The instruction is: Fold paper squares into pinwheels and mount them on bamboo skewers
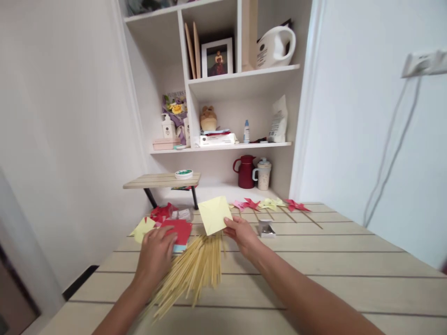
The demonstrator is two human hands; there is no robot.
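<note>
My right hand (pixel 241 235) pinches a square yellow paper sheet (pixel 214 215) by its lower right corner and holds it tilted just above the table. My left hand (pixel 156 253) rests palm down on a stack of red paper squares (pixel 180 230), fingers spread over it. A bundle of thin wooden sticks (pixel 193 272) lies fanned out on the table between my two forearms. A loose yellow sheet (pixel 143 228) lies left of the red stack.
Several finished red, pink and yellow paper pinwheels (pixel 268 204) lie in a row at the back of the wooden table (pixel 314 270). A small open box (pixel 267 229) sits right of my right hand. A low wooden stand (pixel 162 180), a red jug (pixel 245 171) and shelves are behind.
</note>
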